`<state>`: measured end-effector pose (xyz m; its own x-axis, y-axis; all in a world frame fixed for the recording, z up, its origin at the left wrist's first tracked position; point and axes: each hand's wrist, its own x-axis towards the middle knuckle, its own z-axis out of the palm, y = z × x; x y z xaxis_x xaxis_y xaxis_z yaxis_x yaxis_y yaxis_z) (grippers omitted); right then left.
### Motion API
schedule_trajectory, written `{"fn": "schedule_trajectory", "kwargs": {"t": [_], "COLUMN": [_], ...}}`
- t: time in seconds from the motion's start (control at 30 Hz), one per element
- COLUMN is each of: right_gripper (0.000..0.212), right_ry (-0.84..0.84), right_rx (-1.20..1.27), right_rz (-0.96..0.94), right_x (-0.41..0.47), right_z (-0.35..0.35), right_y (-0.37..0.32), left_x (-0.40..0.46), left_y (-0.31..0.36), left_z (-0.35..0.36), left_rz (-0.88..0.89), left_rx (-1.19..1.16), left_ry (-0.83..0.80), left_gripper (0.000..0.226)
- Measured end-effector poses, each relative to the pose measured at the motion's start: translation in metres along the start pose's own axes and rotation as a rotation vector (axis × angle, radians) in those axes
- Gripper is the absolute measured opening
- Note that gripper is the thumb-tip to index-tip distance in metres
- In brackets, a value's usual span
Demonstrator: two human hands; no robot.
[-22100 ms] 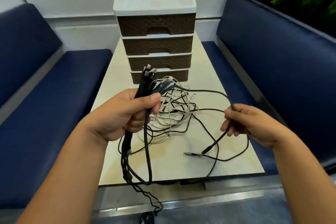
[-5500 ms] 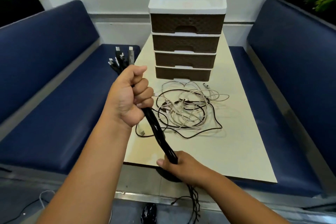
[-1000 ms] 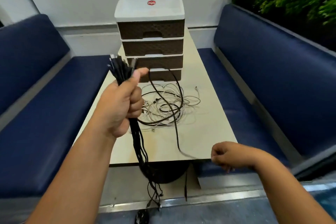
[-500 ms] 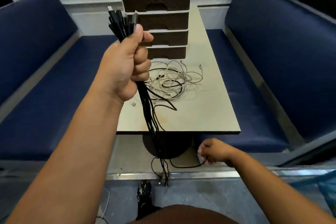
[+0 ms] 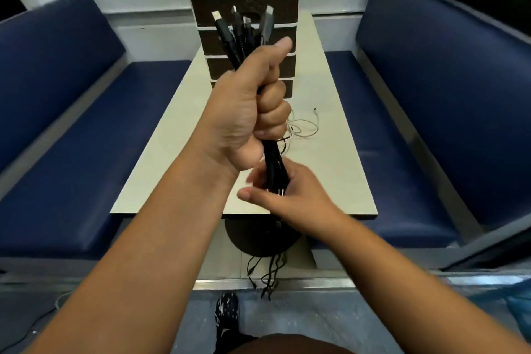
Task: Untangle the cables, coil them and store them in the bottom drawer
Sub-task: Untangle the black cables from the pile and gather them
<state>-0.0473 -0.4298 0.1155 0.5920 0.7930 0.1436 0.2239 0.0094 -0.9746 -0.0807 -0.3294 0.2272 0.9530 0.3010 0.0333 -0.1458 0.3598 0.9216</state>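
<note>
The left hand (image 5: 247, 112) has a closed grip on the black cables (image 5: 274, 156), fist raised over the surface (image 5: 339, 169), with the plugs (image 5: 244, 27) fanned out above the thumb toward 12 o'clock. The step in hand looks like drawing the bundle straight before coiling, so this fist should stay firm and keep the plug ends level. At 5 o'clock from it, the right hand (image 5: 287, 198) curls around the same cables just below; its grip should be loose enough to slide down and comb the strands apart. Their tails (image 5: 267, 276) hang past the near edge toward the floor, so snagging there is a risk. The white cables (image 5: 301, 128) lie on the surface at 3 o'clock from the fist. The drawer unit (image 5: 287, 3) stands at 12 o'clock, every visible drawer closed. Open room lies right of the hands.
</note>
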Motion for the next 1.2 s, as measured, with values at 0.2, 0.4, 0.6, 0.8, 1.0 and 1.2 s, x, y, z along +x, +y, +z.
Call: {"fn": "schedule_trajectory", "kwargs": {"t": [0.2, 0.4, 0.6, 0.8, 1.0, 1.2], "right_gripper": [0.042, 0.044, 0.036, 0.04, 0.03, 0.019], "right_ry": [0.115, -0.111, -0.217, -0.63, -0.554, -0.102], "right_rx": [0.158, -0.082, -0.323, -0.71, -0.589, -0.678], "right_rz": [0.218, 0.312, 0.382, 0.484, 0.5, 0.24], "right_x": [-0.003, -0.009, -0.006, 0.018, 0.076, 0.156], "right_z": [0.022, 0.013, 0.008, -0.012, -0.019, 0.031], "right_y": [0.059, 0.099, 0.123, 0.125, 0.089, 0.102], "left_x": [0.006, 0.014, 0.022, 0.033, 0.049, 0.07], "left_y": [0.02, 0.031, 0.026, 0.027, 0.019, 0.018], "left_z": [-0.01, -0.036, -0.064, -0.102, -0.145, -0.182], "left_rz": [0.033, 0.091, 0.075, 0.058, -0.009, -0.076], "left_rx": [-0.022, -0.082, -0.142, -0.222, -0.262, -0.276], "left_ry": [-0.004, 0.096, 0.188, 0.255, 0.338, 0.357], "left_gripper": [0.052, 0.054, 0.053, 0.052, 0.052, 0.05]}}
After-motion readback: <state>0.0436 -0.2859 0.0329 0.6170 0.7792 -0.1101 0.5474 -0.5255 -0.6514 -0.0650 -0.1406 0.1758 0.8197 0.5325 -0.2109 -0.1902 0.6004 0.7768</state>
